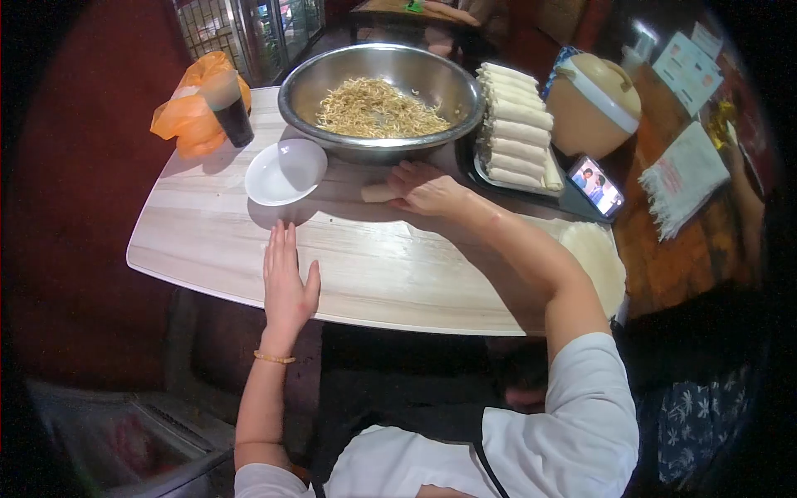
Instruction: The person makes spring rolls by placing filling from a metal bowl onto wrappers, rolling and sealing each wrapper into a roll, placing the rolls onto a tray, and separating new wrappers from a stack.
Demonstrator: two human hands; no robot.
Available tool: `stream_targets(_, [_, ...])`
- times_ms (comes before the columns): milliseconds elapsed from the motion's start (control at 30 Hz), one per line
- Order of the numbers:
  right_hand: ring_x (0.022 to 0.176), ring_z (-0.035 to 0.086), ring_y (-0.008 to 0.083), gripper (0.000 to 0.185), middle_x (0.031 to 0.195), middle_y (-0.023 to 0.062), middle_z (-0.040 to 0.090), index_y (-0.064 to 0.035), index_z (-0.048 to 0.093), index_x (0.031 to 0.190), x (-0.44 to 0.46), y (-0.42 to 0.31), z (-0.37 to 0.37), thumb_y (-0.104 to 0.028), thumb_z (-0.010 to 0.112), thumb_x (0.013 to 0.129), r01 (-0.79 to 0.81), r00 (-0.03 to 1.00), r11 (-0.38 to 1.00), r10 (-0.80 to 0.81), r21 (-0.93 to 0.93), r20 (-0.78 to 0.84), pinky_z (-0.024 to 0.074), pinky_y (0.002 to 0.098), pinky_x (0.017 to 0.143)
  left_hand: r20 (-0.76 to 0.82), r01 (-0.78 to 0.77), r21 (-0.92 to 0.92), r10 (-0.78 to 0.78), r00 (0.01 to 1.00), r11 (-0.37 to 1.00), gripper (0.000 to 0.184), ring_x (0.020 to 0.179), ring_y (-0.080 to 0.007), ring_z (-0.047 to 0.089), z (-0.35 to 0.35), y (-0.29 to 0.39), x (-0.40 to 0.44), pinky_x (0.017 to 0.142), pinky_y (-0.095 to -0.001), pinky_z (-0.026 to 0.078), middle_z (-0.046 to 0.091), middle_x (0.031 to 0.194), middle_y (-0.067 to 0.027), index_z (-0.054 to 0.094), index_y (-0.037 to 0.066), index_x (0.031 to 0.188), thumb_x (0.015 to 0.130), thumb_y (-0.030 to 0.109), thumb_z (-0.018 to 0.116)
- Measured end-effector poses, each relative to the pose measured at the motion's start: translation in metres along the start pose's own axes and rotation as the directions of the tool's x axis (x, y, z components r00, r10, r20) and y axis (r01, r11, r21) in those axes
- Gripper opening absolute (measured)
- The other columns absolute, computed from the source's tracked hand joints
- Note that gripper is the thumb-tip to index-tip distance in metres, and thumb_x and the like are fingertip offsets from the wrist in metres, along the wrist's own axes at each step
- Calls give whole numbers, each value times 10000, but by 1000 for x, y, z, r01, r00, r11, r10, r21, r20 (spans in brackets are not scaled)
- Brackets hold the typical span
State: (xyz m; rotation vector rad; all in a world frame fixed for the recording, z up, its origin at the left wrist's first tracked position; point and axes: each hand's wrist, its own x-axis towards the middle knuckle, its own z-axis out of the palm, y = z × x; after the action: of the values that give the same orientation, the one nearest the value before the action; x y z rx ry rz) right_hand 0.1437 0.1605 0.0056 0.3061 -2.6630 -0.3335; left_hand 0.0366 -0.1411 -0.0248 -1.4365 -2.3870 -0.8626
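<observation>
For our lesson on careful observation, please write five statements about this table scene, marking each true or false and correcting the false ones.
1. The right hand touches a pale roll. True.
2. The left hand grips the white bowl. False: its fingers are extended, apart from the bowl.
3. The steel basin holds shredded filling. True.
4. The smartphone lies on top of the stacked rolls. False: it is beside them.
5. A cup of dark liquid stands beside the orange plastic bag. True.
</observation>
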Motion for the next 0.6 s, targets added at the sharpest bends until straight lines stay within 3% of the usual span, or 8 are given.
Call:
stream_targets(67, [951, 583, 307, 377, 1044, 115, 579, -25, 592, 1064, 2, -9, 2, -355, 599, 882, -51, 996, 999, 51, 4, 77, 479, 422, 766, -67, 21, -73, -26, 997, 997, 650, 1387, -381, 293, 1, 3, 0, 1135, -474, 232, 326, 1482, -235, 322, -25, 1433, 862, 150, 578])
stream_targets(133, [857, 584, 366, 383, 981, 190, 583, 5, 571, 995, 11, -21, -4, -373, 558, 929, -466, 813, 871, 352, 157, 464, 465, 457, 766, -119, 3, -49, -9, 993, 999, 612, 1363, -382, 335, 1, 5, -1, 1124, -462, 265, 372, 1453, -235, 367, -20, 1410, 861, 149, 577])
stream_targets(167, [857, 584, 366, 383, 981, 190, 583, 5, 571, 995, 17, -24, -7, -373, 558, 929, -458, 816, 875, 345, 157, 464, 465, 457, 766, -133, 20, -31, -24, 991, 999, 606, 1354, -378, 352, 2, 4, -2, 1115, -456, 284, 383, 1447, -234, 382, -17, 1400, 853, 141, 590])
stream_targets(267, [801, 567, 418, 427, 890, 251, 571, 23, 532, 920, 50, -38, -32, -402, 515, 959, -453, 845, 842, 301, 294, 441, 448, 471, 747, -147, 53, -12, -54, 988, 999, 594, 1342, -370, 372, 2, 4, -3, 1107, -451, 300, 394, 1441, -228, 410, -12, 1381, 841, 136, 607])
stream_targets(333, [832, 605, 429, 441, 825, 251, 619, 17, 555, 868, 83, -47, -41, -413, 509, 956, -387, 922, 759, 311, 524, 231, 463, 490, 736, -141, 38, -11, -39, 989, 999, 579, 1339, -368, 373, 1, 2, -5, 1108, -451, 299, 391, 1444, -228, 426, -10, 1367, 839, 143, 611])
stream_targets(367, [809, 561, 421, 431, 805, 252, 562, 26, 514, 838, 99, -52, -47, -388, 524, 960, -410, 912, 691, 322, 595, 254, 430, 462, 729, -142, 38, -20, -41, 989, 999, 555, 1330, -381, 379, 3, 0, -5, 1102, -456, 304, 398, 1434, -232, 454, -22, 1330, 828, 148, 620])
stream_targets(500, [830, 586, 407, 390, 832, 240, 579, 33, 525, 864, 151, -65, -19, -350, 561, 931, -263, 955, 852, 295, 452, 0, 451, 464, 732, -142, 38, -67, -47, 989, 997, 513, 1293, -402, 406, 4, -5, -9, 1087, -463, 314, 407, 1416, -238, 494, -48, 1256, 806, 158, 631])
stream_targets(600, [875, 613, 405, 379, 900, 232, 619, 39, 578, 891, 179, -75, -2, -339, 570, 915, -298, 943, 901, 329, 315, -46, 507, 465, 749, -157, 40, -61, -49, 986, 997, 514, 1292, -395, 406, 6, -8, -11, 1087, -457, 316, 405, 1418, -238, 495, -38, 1269, 818, 170, 628])
